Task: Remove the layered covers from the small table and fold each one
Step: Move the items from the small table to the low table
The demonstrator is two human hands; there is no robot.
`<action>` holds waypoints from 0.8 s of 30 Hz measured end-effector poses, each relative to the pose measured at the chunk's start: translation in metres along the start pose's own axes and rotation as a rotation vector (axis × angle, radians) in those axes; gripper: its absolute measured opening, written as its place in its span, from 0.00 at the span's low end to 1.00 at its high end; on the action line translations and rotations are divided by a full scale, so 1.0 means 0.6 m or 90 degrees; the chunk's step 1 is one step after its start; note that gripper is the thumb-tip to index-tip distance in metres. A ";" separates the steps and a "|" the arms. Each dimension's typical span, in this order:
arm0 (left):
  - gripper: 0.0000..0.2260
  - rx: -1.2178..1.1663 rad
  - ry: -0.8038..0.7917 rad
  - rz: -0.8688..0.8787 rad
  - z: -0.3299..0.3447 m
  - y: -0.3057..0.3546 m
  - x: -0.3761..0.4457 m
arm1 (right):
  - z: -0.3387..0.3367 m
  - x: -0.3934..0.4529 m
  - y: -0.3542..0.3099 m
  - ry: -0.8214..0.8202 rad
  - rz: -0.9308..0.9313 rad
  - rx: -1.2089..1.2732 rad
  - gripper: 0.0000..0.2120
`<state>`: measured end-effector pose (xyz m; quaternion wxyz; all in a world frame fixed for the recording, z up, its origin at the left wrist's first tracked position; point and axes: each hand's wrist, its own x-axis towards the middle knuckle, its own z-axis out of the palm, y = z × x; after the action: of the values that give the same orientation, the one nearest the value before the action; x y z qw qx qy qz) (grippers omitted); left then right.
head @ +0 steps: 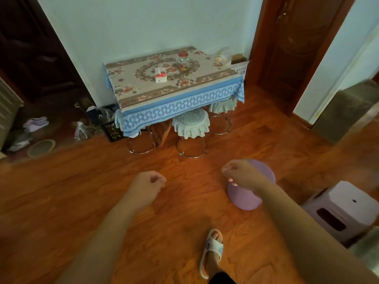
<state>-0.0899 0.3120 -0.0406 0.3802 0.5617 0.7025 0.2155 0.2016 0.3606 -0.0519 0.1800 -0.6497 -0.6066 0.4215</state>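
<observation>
A small table stands against the far wall under two layers: a floral cover (143, 83) lies on top, and a blue patterned cloth (180, 107) hangs below it over the front and sides. On the floral cover stand a tissue box (160, 76) and a glass jar (183, 58). My left hand (150, 184) and my right hand (238, 171) are stretched out over the floor, well short of the table. Both have their fingers curled and hold nothing.
Three stools with frilled covers, one in the middle (190, 125), are tucked under the table. A purple round stool (252, 185) lies under my right forearm and a white plastic stool (344, 208) stands at right. Bags and clutter (96, 121) sit left of the table. A wooden door (297, 48) is at right.
</observation>
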 end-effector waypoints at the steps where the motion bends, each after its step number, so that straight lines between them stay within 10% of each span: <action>1: 0.06 0.001 0.002 -0.008 -0.003 0.007 0.041 | -0.011 0.049 -0.005 0.001 0.000 -0.001 0.06; 24: 0.07 -0.136 0.034 -0.172 -0.182 0.089 0.897 | -0.155 0.951 -0.298 -0.118 0.012 -0.036 0.07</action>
<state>-0.1846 0.8536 -0.0913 0.4440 0.4129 0.7547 0.2507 0.1071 0.9582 -0.0529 0.1003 -0.6182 -0.6263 0.4642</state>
